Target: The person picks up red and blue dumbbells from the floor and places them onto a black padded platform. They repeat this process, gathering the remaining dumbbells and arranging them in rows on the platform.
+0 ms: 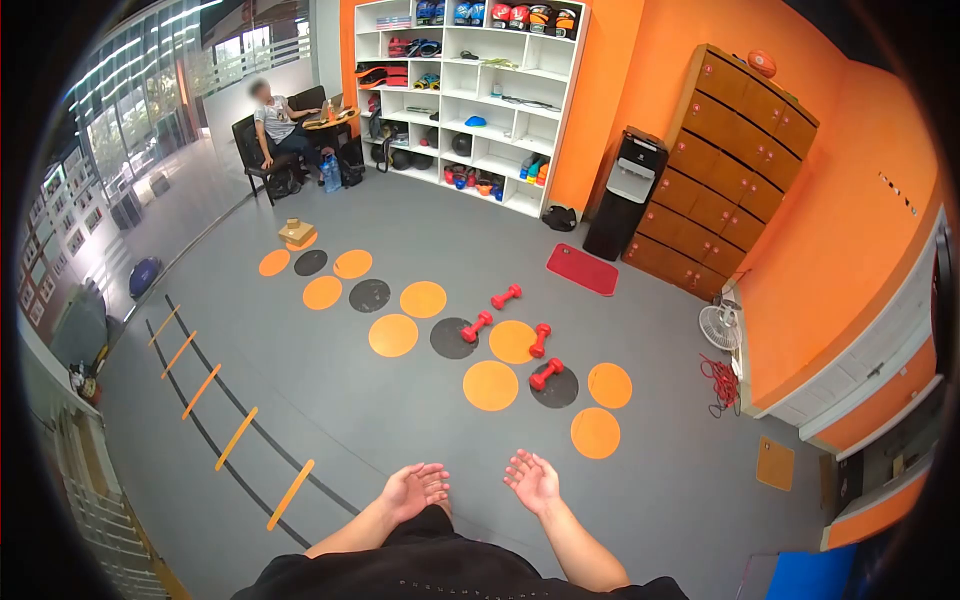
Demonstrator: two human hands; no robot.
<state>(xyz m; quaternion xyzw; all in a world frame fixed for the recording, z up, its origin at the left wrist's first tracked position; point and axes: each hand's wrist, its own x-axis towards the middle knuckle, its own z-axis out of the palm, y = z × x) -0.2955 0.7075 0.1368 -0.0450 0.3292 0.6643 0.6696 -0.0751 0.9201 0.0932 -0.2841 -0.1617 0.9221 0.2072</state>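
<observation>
My left hand (416, 490) is held out in front of my body, palm turned inward, fingers apart and nothing in it. Level with it, my right hand (532, 481) is also open and bare, its fingers spread. On the grey floor ahead lie several red dumbbells. The nearest dumbbell (547, 374) rests on a black floor circle (560, 396). Another dumbbell (540, 341) lies by an orange circle (512, 342), a third dumbbell (477, 327) overlaps a black circle (452, 343), and the farthest dumbbell (507, 297) is on bare floor. Neither hand touches any of them.
An agility ladder pattern (236, 438) marks the floor at left. White shelves (480, 100) with sports gear, a black water dispenser (625, 190), wooden lockers (715, 170) and a fan (720, 325) line the far and right sides. A person (280, 130) sits at a table.
</observation>
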